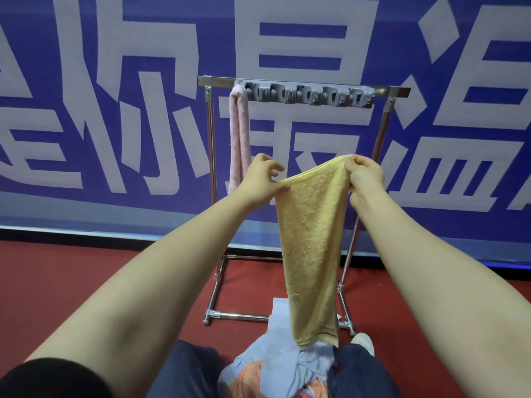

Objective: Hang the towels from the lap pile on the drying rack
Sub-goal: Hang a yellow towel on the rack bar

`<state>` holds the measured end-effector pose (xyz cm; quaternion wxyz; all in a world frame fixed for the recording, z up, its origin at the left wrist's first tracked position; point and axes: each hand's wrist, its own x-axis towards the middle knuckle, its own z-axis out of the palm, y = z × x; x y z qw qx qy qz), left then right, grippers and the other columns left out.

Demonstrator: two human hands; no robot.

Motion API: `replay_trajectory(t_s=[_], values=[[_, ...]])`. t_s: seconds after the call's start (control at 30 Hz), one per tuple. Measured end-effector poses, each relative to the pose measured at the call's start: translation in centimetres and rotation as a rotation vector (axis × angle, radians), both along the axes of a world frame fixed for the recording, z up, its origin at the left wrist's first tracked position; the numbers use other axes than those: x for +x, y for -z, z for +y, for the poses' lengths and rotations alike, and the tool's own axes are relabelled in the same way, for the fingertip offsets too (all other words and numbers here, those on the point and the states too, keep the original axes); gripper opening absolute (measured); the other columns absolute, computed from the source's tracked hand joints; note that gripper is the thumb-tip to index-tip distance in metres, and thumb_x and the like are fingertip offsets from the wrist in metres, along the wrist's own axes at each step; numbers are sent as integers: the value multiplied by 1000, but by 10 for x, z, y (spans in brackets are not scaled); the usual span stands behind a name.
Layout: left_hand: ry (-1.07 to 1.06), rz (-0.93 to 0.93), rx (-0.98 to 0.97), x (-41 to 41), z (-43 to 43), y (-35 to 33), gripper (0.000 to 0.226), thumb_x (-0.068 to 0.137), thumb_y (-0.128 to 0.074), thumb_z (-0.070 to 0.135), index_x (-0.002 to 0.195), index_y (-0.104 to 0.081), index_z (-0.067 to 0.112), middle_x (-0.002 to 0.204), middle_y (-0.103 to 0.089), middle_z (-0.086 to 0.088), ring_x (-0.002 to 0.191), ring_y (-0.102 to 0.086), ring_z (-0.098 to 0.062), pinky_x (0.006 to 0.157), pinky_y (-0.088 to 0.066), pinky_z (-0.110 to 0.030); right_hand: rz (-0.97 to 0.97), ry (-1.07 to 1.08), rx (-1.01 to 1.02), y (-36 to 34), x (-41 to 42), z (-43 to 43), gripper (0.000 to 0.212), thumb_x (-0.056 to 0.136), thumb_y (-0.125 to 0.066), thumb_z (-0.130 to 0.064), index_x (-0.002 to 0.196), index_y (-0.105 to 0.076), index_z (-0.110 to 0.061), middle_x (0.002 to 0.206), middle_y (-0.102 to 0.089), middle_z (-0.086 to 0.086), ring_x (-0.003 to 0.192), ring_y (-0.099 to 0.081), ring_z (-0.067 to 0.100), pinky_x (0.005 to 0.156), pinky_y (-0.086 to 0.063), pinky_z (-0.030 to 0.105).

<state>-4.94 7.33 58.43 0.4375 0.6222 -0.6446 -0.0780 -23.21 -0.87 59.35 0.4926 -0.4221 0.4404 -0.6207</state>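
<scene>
i hold the yellow towel up in front of the drying rack, its top edge stretched between my hands. my left hand pinches one corner, the other fingers loosely curled; my right hand pinches the other corner. the towel's lower end reaches the lap pile. a pink towel hangs at the rack's left end, beside grey clips

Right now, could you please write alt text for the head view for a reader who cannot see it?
A person's left hand and right hand hold up a yellow towel by its top edge, in front of a drying rack. One pink towel hangs at the rack's left end beside grey clips; more towels lie piled on the lap.
</scene>
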Motion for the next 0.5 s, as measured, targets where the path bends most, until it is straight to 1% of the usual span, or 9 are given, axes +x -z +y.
replay_trajectory(t_s=[0.07,0.13,0.2,0.23,0.3,0.33,0.4,0.47,0.5], values=[[-89,-29,24,3,-4,1,27,84,-73,21,105,-70,4,119,-47,-5,102,-49,-12,86,-45,-21,22,-7,-17,-1,-1,0,11,94,-58,-10,100,-64,-17,96,-63,0,87,-61,13,71,-53,25],[-152,-25,35,6,-4,0,20,88,-69,23,97,-71,5,116,-50,-5,100,-47,-14,87,-42,-25,53,-21,-38,-1,0,1,12,94,-59,-10,102,-64,-17,99,-64,0,89,-61,14,76,-54,27],[-222,3,70,7,-7,0,19,93,-60,27,99,-67,11,116,-51,-5,108,-46,-19,91,-43,-33,71,-29,-53,-2,1,0,12,93,-59,-10,102,-64,-17,99,-64,-1,90,-61,14,77,-54,28],[-269,18,96,7,-7,0,20,95,-54,30,100,-64,14,115,-52,-5,112,-44,-23,93,-45,-40,76,-34,-62,-2,2,0,12,93,-59,-11,102,-65,-16,96,-64,-1,87,-61,13,74,-54,26],[-329,113,141,6,-7,-1,22,95,-44,34,101,-54,16,110,-53,-6,110,-45,-27,91,-47,-48,122,-49,-98,-2,4,0,11,93,-59,-10,103,-64,-13,89,-62,-4,80,-59,9,65,-50,19],[-330,182,146,6,-7,-3,22,95,-42,33,103,-50,14,109,-53,-7,106,-48,-27,90,-48,-48,166,-56,-122,-2,5,0,11,93,-59,-10,103,-64,-11,86,-61,-5,80,-58,8,63,-48,18],[-289,296,110,7,-7,-9,21,98,-40,25,110,-45,10,107,-53,-7,95,-52,-21,82,-48,-38,281,-61,-143,-1,7,-3,9,92,-61,-10,101,-64,-11,87,-61,-4,85,-58,11,67,-47,20],[-269,373,46,7,-4,-19,20,99,-39,20,114,-44,8,104,-50,-5,83,-49,-13,72,-43,-30,403,-49,-151,-1,8,-4,5,92,-62,-12,96,-64,-13,90,-62,-1,88,-59,14,70,-47,24],[-275,384,2,7,-4,-23,20,100,-40,21,114,-46,8,103,-51,-4,82,-49,-12,71,-42,-28,442,-33,-169,-1,9,-4,3,92,-61,-13,94,-62,-14,90,-62,0,87,-59,15,69,-47,25]])
